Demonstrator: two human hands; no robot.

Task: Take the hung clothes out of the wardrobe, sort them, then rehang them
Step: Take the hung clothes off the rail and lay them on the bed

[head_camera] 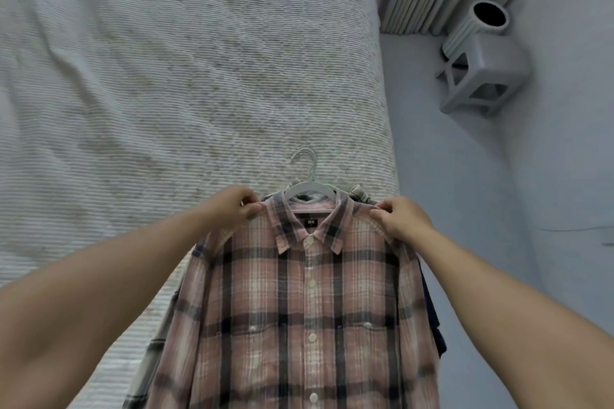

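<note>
The left hand (236,206) pinches the left shoulder of a pink, cream and dark plaid button-up shirt (309,315); the right hand (398,217) pinches its right shoulder, fingers curled on the cloth. The shirt lies on a white plastic hanger (310,188) at the near right edge of a white textured bedspread (166,76). Other garments beneath are mostly hidden, and the shirt's hem is cut off.
</note>
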